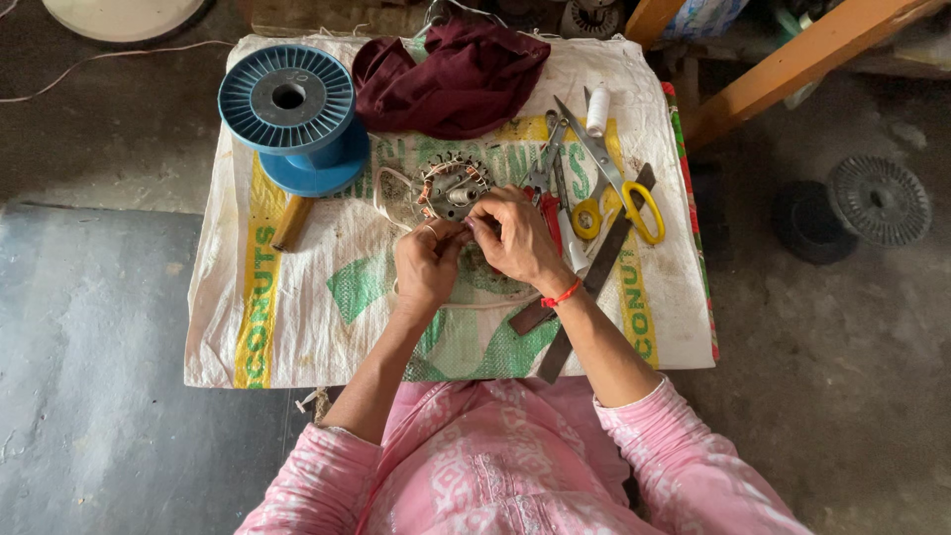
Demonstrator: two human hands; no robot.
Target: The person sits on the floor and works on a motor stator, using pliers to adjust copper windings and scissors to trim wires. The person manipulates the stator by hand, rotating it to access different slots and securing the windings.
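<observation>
Motor stator, round, copper-wound, centre of frame on sack-covered worktop; likely heavy, rigid core, windings fragile: hold by outer iron rim. Left hand and right hand fingers pinched narrow at its near edge, seemingly on fine wire. Scissors, blue spool nearby

Both hands cover the near edge of the stator; fingertip contents too small to tell; pale disc cut by top edge
</observation>
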